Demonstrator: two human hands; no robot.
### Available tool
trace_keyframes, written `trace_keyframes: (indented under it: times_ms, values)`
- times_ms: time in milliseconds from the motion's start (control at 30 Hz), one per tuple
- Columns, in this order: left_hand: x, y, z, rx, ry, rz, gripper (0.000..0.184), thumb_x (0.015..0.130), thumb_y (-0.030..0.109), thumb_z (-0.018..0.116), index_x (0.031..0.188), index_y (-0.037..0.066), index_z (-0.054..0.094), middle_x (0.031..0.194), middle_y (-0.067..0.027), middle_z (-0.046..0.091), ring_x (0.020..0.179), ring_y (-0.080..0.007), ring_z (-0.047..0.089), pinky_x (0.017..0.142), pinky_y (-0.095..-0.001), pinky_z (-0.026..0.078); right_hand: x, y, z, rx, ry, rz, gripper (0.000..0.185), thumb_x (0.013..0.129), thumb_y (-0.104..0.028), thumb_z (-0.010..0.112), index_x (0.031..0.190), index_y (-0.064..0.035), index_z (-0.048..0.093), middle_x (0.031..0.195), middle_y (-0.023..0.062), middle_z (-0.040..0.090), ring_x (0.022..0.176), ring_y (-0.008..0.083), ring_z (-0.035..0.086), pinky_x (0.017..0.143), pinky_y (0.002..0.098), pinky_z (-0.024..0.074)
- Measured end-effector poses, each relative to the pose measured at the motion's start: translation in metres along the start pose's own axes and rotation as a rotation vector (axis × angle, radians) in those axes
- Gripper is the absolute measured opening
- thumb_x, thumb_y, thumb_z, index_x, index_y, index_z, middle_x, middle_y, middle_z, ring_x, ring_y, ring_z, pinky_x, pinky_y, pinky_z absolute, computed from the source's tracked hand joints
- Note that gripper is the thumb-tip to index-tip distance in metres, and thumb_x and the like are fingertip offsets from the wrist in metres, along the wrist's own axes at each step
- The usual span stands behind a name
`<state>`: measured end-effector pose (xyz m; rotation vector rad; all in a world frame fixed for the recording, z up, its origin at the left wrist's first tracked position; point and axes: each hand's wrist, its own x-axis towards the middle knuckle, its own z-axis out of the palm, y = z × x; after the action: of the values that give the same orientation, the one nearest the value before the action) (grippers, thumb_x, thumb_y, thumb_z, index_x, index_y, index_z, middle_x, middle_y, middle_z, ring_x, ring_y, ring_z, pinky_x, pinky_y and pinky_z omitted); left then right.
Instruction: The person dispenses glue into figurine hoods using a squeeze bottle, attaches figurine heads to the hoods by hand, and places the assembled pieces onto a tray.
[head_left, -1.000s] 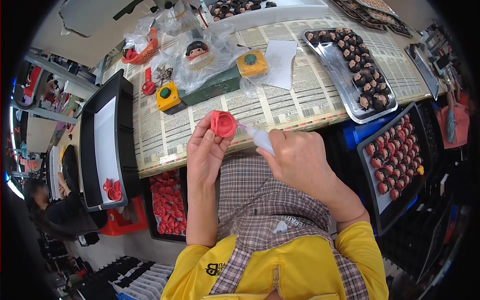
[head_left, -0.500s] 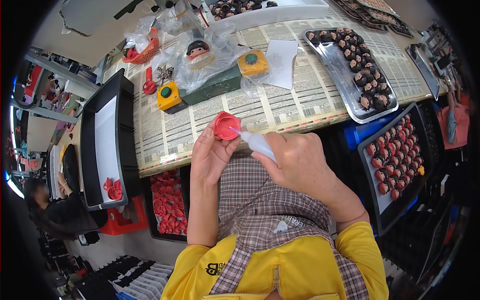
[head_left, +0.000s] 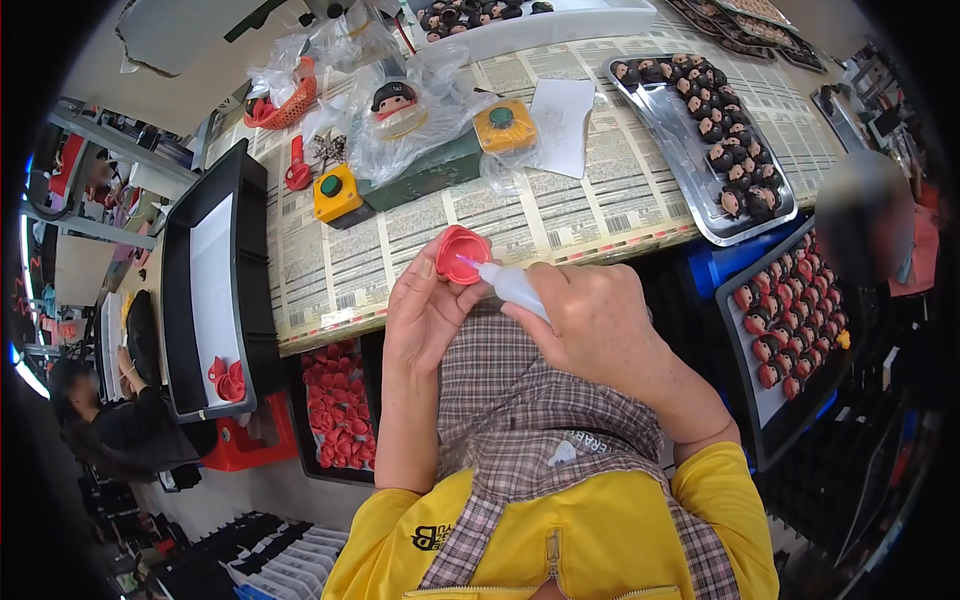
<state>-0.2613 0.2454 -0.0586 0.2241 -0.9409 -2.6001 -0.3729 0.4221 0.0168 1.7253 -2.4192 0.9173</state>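
My left hand (head_left: 428, 308) pinches a hollow red cup-shaped piece (head_left: 463, 248) near the table's front edge, its open side facing me. In my right hand (head_left: 598, 318) is a translucent white squeeze bottle (head_left: 515, 289). Its thin, pinkish nozzle points into the red piece, and the tip lies inside the hollow. Whether liquid is coming out I cannot tell. Beyond my hands, a doll head (head_left: 394, 98) with black hair sits in clear plastic on a green press fixture (head_left: 428, 172), between two yellow boxes with green buttons, the nearer being a yellow button box (head_left: 340, 195).
Left stands a black tray (head_left: 180, 290) with a few red pieces; below it, a bin of red pieces (head_left: 340, 410). Right are a metal tray (head_left: 660, 135) of small dark-haired heads and a tray of red-trimmed heads (head_left: 790, 310). A co-worker (head_left: 110, 410) sits at left; another person's head (head_left: 865, 215) appears at right.
My left hand and the red piece have shifted slightly right and tilted a little. The nozzle now reaches further into the hollow. Another person's head has come into view at right.
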Motion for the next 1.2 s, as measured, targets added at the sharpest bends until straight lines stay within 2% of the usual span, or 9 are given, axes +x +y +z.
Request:
trace_keyframes:
  times_ms: [233,333,533,567,667,700,800,1000,1200]
  values:
    - [0.001,0.0,0.002,-0.035,0.001,0.003,0.043,0.101,0.02,0.046,0.135,-0.007,0.041,0.129,-0.0273,0.053,0.114,-0.0318,0.06,0.092,-0.0419,0.056,0.001,-0.001,-0.002,-0.027,0.016,0.019,0.025,0.079,-0.024,0.074,0.08,-0.0026,0.06,0.061,0.0127,0.062,0.05,0.0274,0.062,0.046,0.036,0.0471]
    - [0.001,-0.002,-0.002,-0.043,0.003,0.006,0.043,0.101,0.019,0.046,0.135,-0.007,0.041,0.129,-0.0272,0.053,0.115,-0.0316,0.06,0.092,-0.0416,0.056,0.002,0.003,0.003,-0.041,0.065,-0.037,0.026,0.079,-0.024,0.072,0.073,-0.0034,0.057,0.056,0.0105,0.061,0.047,0.0242,0.062,0.042,0.0344,0.0468]
    - [0.003,0.002,-0.006,-0.072,0.057,0.009,0.044,0.101,0.021,0.049,0.134,-0.007,0.041,0.129,-0.0261,0.053,0.114,-0.0357,0.06,0.091,-0.0413,0.057,0.0,0.021,0.003,0.117,0.157,-0.014,0.023,0.08,-0.023,0.072,0.084,-0.0022,0.062,0.064,0.0122,0.064,0.053,0.0304,0.064,0.049,0.0369,0.0495]
    - [0.004,0.002,-0.009,-0.078,0.051,0.004,0.045,0.1,0.021,0.049,0.134,-0.007,0.042,0.129,-0.0259,0.053,0.114,-0.0367,0.06,0.091,-0.0414,0.057,0.001,0.029,0.004,0.2,0.164,0.039,0.024,0.081,-0.021,0.072,0.091,-0.0014,0.063,0.072,0.0157,0.066,0.062,0.0344,0.065,0.055,0.0396,0.0508]
    - [0.006,0.001,-0.02,-0.068,0.057,0.028,0.046,0.1,0.022,0.051,0.134,-0.007,0.041,0.128,-0.0257,0.054,0.113,-0.0388,0.06,0.092,-0.0416,0.057,0.014,0.072,0.017,0.12,0.344,0.192,0.026,0.082,-0.02,0.071,0.094,0.0007,0.061,0.082,0.0196,0.066,0.071,0.0351,0.066,0.06,0.0418,0.0512]
    - [0.006,0.001,-0.02,-0.07,0.054,0.032,0.047,0.1,0.023,0.05,0.134,-0.007,0.041,0.128,-0.0256,0.054,0.112,-0.0386,0.06,0.092,-0.0415,0.056,0.019,0.085,0.02,0.081,0.337,0.243,0.029,0.083,-0.018,0.069,0.1,0.0023,0.059,0.089,0.0215,0.063,0.081,0.0362,0.065,0.067,0.0431,0.0519]
    - [0.008,0.0,-0.021,-0.091,0.048,0.034,0.047,0.1,0.024,0.05,0.135,-0.007,0.041,0.128,-0.0254,0.054,0.112,-0.0385,0.06,0.093,-0.0411,0.056,0.042,0.12,0.042,-0.227,0.333,0.376,0.032,0.083,-0.019,0.069,0.103,0.0037,0.057,0.091,0.0194,0.06,0.085,0.0361,0.062,0.068,0.044,0.0524]
    - [0.008,0.002,-0.027,-0.064,0.064,0.045,0.049,0.1,0.024,0.051,0.137,-0.006,0.038,0.13,-0.0248,0.053,0.114,-0.0385,0.059,0.096,-0.0424,0.054,0.065,0.136,0.085,-0.513,0.234,0.523,0.041,0.082,-0.027,0.07,0.103,0.0054,0.057,0.094,0.015,0.056,0.092,0.0313,0.059,0.067,0.0411,0.0524]
    - [0.008,0.005,-0.033,-0.032,0.096,0.063,0.05,0.099,0.024,0.052,0.138,-0.004,0.038,0.13,-0.0241,0.053,0.112,-0.0376,0.06,0.093,-0.0405,0.055,0.054,0.118,0.047,-0.426,0.051,0.545,0.039,0.08,-0.029,0.071,0.098,0.0042,0.061,0.095,0.0165,0.058,0.095,0.0321,0.059,0.07,0.0402,0.0529]
